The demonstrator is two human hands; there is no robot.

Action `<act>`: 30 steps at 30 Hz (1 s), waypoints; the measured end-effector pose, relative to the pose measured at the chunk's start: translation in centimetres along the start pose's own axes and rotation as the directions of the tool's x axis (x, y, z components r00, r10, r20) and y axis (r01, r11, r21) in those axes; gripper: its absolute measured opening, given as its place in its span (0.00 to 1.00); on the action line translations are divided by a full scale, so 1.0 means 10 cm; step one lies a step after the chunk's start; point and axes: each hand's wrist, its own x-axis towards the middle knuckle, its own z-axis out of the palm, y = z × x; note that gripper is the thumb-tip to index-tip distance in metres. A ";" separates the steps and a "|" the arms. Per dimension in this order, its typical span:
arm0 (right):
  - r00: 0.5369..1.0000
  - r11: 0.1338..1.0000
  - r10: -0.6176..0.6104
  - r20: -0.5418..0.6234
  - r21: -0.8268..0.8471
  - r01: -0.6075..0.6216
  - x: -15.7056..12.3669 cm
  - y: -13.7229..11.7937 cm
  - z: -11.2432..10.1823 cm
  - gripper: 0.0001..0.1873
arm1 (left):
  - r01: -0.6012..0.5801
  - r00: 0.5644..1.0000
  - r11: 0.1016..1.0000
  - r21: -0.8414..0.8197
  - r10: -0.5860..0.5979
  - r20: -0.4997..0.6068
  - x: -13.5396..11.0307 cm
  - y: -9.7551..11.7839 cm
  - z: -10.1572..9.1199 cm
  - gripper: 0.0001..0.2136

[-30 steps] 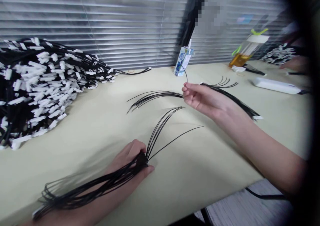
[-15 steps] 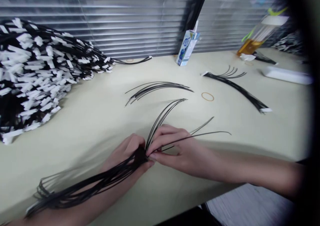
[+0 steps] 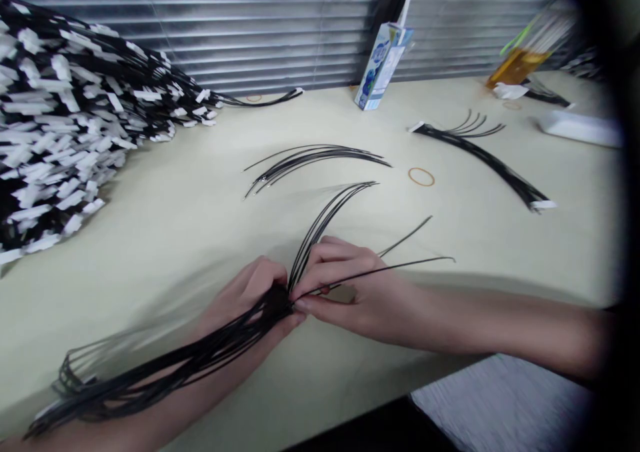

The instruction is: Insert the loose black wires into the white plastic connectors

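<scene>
My left hand is closed around a bundle of thin black wires, which runs back over my left forearm. A dark connector end seems to sit in its grip, partly covered by the fingers. With thumb and fingertips pinched, my right hand holds a thin black wire right at that end. Several other wires fan upward between the two hands. Just beyond them, a loose group of black wires lies on the table.
A big heap of black wires with white connectors fills the left side. Towards the back stand a blue drink carton and a container of amber liquid. A rubber band and a wire harness lie to the right.
The view has shifted slightly, so the objects at the back sit higher in it. Both hands keep their hold, and the wire in my right hand lies a little differently.
</scene>
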 end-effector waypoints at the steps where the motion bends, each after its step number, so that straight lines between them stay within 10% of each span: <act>1: 1.000 1.000 -0.022 -0.006 -0.008 0.022 0.00 0.00 0.00 0.05 | -0.001 1.000 1.000 0.002 0.001 -0.001 0.00 0.00 0.00 0.14; 21: 0.908 0.694 -0.382 0.172 -0.596 0.405 -0.06 0.02 0.06 0.13 | -0.022 0.999 1.000 -0.011 0.022 -0.027 0.01 -0.03 0.03 0.15; 30: 0.932 0.812 -0.263 0.250 -0.464 0.354 -0.07 0.03 0.01 0.14 | 0.014 1.000 1.000 -0.011 -0.014 0.027 0.00 0.00 0.01 0.13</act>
